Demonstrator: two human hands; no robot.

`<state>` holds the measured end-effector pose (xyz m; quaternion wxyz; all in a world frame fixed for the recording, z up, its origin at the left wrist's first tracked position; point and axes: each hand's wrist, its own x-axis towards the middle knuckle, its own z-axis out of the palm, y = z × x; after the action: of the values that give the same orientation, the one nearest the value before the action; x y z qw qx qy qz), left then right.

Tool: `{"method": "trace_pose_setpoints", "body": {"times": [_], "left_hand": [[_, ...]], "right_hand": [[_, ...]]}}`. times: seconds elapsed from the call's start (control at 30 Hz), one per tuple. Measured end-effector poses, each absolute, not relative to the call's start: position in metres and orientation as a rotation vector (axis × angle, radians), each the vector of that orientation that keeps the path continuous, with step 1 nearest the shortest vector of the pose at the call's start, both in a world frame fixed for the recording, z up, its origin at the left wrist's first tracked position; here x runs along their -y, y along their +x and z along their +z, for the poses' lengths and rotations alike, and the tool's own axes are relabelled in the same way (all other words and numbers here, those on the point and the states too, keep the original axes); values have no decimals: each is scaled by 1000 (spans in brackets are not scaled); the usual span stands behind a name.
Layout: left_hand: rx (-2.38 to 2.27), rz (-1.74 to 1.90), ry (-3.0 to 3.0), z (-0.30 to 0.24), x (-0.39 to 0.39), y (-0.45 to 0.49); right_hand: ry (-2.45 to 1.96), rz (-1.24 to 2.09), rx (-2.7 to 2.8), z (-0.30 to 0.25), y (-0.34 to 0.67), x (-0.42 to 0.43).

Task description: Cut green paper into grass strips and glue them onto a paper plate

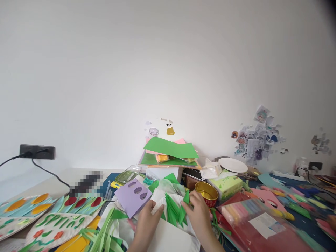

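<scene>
My left hand (146,218) rests low in the middle, thumb and fingers pinched on the edge of a white sheet (160,204). My right hand (197,210) is beside it, fingers closed on pointed green paper leaves (174,210) that lie on the white sheet. A purple sheet with oval cut-outs (132,196) lies just left of the hands. A gold tin (206,192) stands right behind my right hand.
Paper plates with tulip shapes and the word "Spring" (56,224) cover the left. Green paper strips (101,236) lie near them. A stack of green and pink sheets (170,150), a tissue pack (227,183), a white plate (233,164) and coloured clay sticks (244,208) crowd the right.
</scene>
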<state>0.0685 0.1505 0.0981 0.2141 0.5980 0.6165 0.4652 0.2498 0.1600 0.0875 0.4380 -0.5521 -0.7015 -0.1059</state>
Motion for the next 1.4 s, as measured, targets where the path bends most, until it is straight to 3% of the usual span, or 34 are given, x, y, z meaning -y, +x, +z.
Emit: {"method": "trace_pose_setpoints", "body": {"times": [0.23,0.57,0.77,0.97,1.23,1.4], "left_hand": [[-1798,1196,1575,97,-158,62],[-1683,1244,1649,98,-159,62],[-1786,1195,1656,92,-164,58],[-1783,1165,1587,88,-169,57],[-1607,1132,1619,93,-173,52],[-1663,1123,1652,94,-175,50]], "right_hand": [[-1354,-109,1871,94,241,-150],[-1431,-277,1769,97,252,-155],[-1341,43,1953,94,248,-149],[-1427,49,1818,82,252,-157],[-1411,615,1758,71,268,-169],[-1357,517,1828,80,262,-161]]}}
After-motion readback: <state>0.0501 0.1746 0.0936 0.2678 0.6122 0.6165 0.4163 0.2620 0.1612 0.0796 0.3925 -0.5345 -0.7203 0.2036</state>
